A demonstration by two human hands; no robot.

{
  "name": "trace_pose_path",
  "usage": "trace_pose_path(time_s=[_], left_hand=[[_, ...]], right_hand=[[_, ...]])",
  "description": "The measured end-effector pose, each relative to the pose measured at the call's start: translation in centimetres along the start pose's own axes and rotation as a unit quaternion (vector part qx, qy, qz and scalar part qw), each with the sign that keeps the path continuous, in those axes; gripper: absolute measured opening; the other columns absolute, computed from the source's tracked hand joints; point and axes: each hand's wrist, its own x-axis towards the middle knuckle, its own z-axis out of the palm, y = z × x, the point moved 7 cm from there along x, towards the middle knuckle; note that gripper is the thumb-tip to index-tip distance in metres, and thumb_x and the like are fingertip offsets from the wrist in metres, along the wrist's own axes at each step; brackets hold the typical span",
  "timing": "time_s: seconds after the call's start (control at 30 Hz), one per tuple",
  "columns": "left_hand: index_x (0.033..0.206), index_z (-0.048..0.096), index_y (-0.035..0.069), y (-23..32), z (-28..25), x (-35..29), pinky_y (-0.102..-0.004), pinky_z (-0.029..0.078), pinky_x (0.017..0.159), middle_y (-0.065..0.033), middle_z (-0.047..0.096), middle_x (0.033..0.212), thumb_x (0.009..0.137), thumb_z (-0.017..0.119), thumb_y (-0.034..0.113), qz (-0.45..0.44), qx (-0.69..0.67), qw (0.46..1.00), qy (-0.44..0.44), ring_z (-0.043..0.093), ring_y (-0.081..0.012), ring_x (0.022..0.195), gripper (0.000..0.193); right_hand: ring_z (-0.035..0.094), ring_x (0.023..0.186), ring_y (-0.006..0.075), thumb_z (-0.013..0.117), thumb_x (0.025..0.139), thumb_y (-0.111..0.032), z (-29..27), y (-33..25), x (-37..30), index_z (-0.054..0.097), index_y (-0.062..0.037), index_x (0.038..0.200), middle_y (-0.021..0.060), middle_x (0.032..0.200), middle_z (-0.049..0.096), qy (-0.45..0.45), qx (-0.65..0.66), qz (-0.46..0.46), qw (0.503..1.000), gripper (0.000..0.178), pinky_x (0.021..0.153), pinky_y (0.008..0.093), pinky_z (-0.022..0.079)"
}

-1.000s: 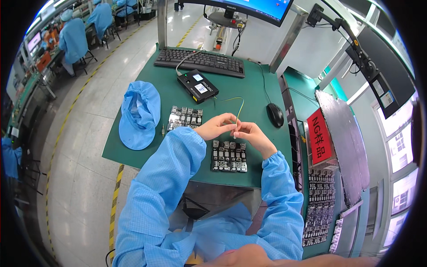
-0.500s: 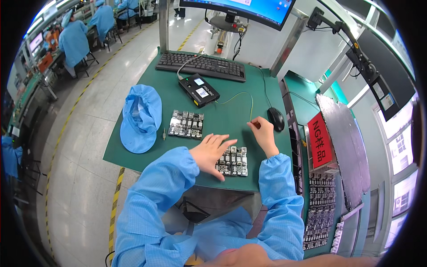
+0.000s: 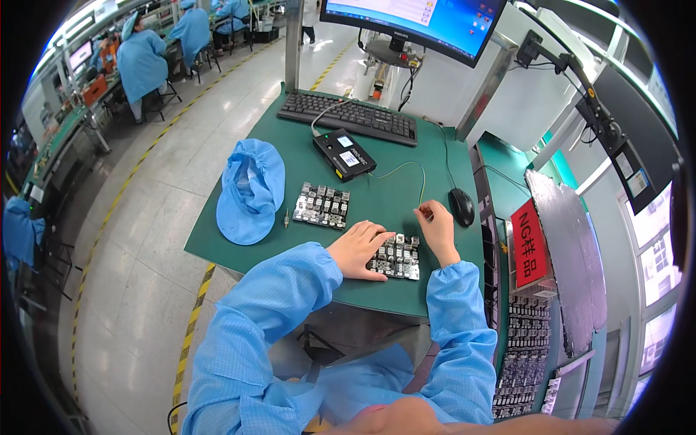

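My left hand (image 3: 357, 251) spans the left part of a circuit board panel (image 3: 403, 258), thumb at its near edge and fingers at its far edge. The panel lies flat and carries rows of small metal-shelled connectors. To its right, my right hand (image 3: 438, 230) is closed in a pinch on the end of a thin yellow-green cable (image 3: 424, 177); the tip is hidden by the fingers. That cable runs to a flat black box (image 3: 344, 154) with two small lit screens. A second circuit board panel (image 3: 321, 206) lies farther left, with a small metal pin-like part (image 3: 286, 218) beside it.
A blue cloth cap (image 3: 250, 192) lies on the green table mat at left. A black keyboard (image 3: 348, 116) and a monitor (image 3: 420, 22) stand at the back, a mouse (image 3: 461, 207) at right. Beyond it are a red sign (image 3: 528, 243) and stacked boards (image 3: 523, 348). Co-workers sit far left.
My left hand's spread fingers have drawn in around the right-hand panel. My right hand keeps its pinch on the cable. The whole view has shifted slightly.
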Motion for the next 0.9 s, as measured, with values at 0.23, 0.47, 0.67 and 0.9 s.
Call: trace_pose_path(time_s=[0.23, 0.47, 0.67, 0.9], left_hand=[[0.133, 0.038, 0.003, -1.4, -1.7, 1.0, -0.0491, 0.03, 0.107, -0.0204, 0.041, 0.13, 0.078, 0.066, 0.05, -0.012, 0.059, 0.996, 0.068, 0.04, -0.0373, 0.121, 0.077], [0.139, 0.037, 0.017, -13.4, -6.6, 3.1, -0.0469, 0.032, 0.106, -0.0173, 0.04, 0.138, 0.079, 0.067, 0.034, -0.21, 0.153, 0.957, 0.127, 0.037, -0.0379, 0.128, 0.069], [0.142, 0.037, 0.026, -17.0, -2.9, 4.4, -0.0468, 0.026, 0.111, -0.0146, 0.035, 0.145, 0.085, 0.06, 0.032, -0.217, 0.205, 0.953, 0.057, 0.028, -0.0382, 0.135, 0.061], [0.136, 0.046, 0.023, -16.8, -2.1, 4.7, -0.0465, 0.032, 0.108, -0.0165, 0.041, 0.14, 0.088, 0.056, 0.021, -0.192, 0.219, 0.953, 0.08, 0.036, -0.0418, 0.13, 0.05]], right_hand=[[0.058, 0.067, 0.02, 0.064, 0.079, -0.001, -0.1, -0.2, 0.1, 0.059, -0.0013, 0.093, 0.0094, 0.081, 0.059, 0.002, -0.058, -0.017, 0.998, 0.016, 0.064, 0.0327, 0.046], [0.053, 0.095, 0.0307, 0.057, 0.073, 0.001, -4.4, -7.8, 3.2, 0.058, -0.007, 0.102, 0.011, 0.095, 0.057, 0.245, -0.146, -0.129, 0.95, 0.031, 0.085, 0.0415, 0.041], [0.059, 0.092, 0.0273, 0.066, 0.075, -0.019, 7.6, -4.6, 10.4, 0.069, -0.0124, 0.08, 0.0067, 0.087, 0.064, -0.049, -0.19, -0.054, 0.979, 0.009, 0.081, 0.0422, 0.041], [0.065, 0.085, 0.026, 0.072, 0.074, -0.037, 14.6, 4.7, 11.7, 0.076, -0.0161, 0.083, 0.0047, 0.083, 0.071, -0.285, -0.046, 0.214, 0.933, 0.023, 0.085, 0.0508, 0.036]])
